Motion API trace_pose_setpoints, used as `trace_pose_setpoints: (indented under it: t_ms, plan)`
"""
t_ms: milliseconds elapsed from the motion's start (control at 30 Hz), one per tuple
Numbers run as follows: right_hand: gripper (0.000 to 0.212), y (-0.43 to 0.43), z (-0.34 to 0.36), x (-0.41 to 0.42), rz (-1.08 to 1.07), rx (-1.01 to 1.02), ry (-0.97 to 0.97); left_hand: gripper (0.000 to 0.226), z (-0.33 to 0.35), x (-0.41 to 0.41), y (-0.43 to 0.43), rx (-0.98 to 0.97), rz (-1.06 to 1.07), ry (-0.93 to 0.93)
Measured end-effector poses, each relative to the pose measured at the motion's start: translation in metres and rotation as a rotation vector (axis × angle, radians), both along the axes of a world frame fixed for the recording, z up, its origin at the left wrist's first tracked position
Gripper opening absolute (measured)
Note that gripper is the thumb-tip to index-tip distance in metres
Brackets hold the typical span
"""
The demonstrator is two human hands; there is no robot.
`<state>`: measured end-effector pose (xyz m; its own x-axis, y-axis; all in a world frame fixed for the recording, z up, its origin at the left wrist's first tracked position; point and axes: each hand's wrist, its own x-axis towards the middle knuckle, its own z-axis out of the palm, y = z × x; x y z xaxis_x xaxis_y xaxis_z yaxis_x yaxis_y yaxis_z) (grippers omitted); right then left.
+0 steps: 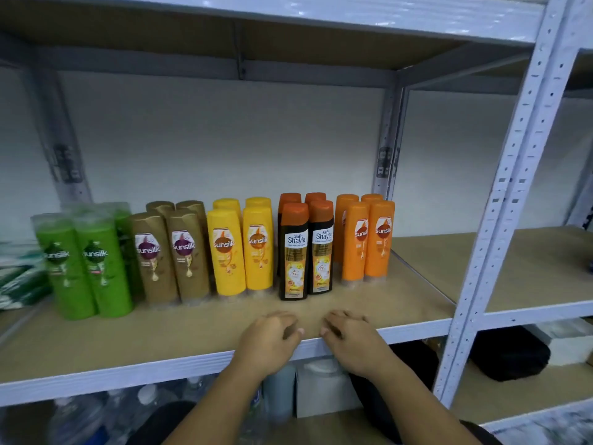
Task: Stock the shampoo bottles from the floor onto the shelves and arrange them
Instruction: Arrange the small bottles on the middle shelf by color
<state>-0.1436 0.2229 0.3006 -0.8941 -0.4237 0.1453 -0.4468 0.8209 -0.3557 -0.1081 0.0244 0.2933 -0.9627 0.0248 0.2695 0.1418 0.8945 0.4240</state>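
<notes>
grey metal shelf (96,377) with a bare brown board strip along its front edge, open at the right end too. upright on it in two-deep rows, left to right: green bottles (85,268), gold bottles (173,255), yellow bottles (242,248), dark shayla bottles (306,252), orange bottles (365,239). at the front lip, clear of the rows: left hand (268,340) and right hand (351,340), fingers curled loosely, grasping nothing.

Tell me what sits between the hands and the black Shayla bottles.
Nothing: in the head view, only bare shelf board separates the left hand and right hand from the black Shayla bottles.
</notes>
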Motion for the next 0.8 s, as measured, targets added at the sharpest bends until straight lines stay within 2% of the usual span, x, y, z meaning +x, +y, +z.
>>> trace_pose_setpoints:
  t_ms: [167,333,533,600,667,800]
  plan:
    - [0.025,-0.018,0.003,0.007,-0.042,-0.180,-0.028,0.035,0.000,0.004,-0.008,0.101,0.080,0.003]
    - [0.040,-0.034,0.010,0.004,-0.103,-0.301,-0.098,0.029,0.005,0.003,-0.009,0.098,0.080,-0.002]
    - [0.032,-0.036,0.010,0.004,-0.133,-0.188,-0.084,0.040,0.002,0.013,-0.022,-0.002,-0.018,-0.037]
    - [0.030,-0.031,0.004,0.005,-0.109,-0.084,-0.039,0.045,0.003,0.014,-0.024,-0.008,-0.022,-0.031]
    - [0.033,-0.026,0.001,0.005,-0.090,0.000,-0.015,0.046,0.004,0.015,-0.024,-0.001,-0.020,-0.023]
    - [0.036,-0.020,0.005,-0.001,-0.100,0.006,-0.020,0.042,0.006,0.009,-0.024,0.079,0.033,0.006]
